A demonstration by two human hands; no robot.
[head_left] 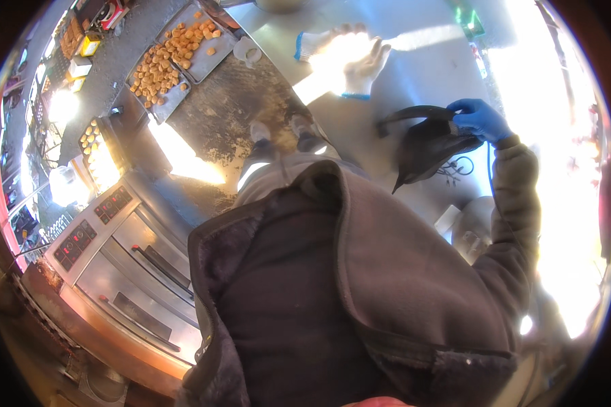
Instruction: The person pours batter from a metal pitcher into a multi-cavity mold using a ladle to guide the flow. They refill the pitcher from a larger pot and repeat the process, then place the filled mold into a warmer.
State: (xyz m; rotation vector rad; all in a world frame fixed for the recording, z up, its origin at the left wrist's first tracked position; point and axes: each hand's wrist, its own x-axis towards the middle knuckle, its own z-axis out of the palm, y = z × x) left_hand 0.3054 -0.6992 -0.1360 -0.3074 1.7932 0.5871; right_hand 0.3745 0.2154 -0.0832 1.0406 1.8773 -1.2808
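Note:
My right hand (480, 121), in a blue glove, reaches out over the metal table (414, 74) at the right. Its fingers close on the upper edge of a black bag-like thing (424, 146), limp and pointed at the bottom. A dark strap (417, 112) arches out from it to the left. Farther off on the table lie white knitted work gloves (349, 61) with blue cuffs, partly washed out by sunlight. My left hand is out of the picture.
Trays of small browned baked pieces (173, 54) stand at the upper left, with another lit tray (102, 152) below. A steel deck oven (139, 261) fills the lower left. Thin cables (458, 167) lie beside the black thing. My shoes (260, 131) show on the stained floor.

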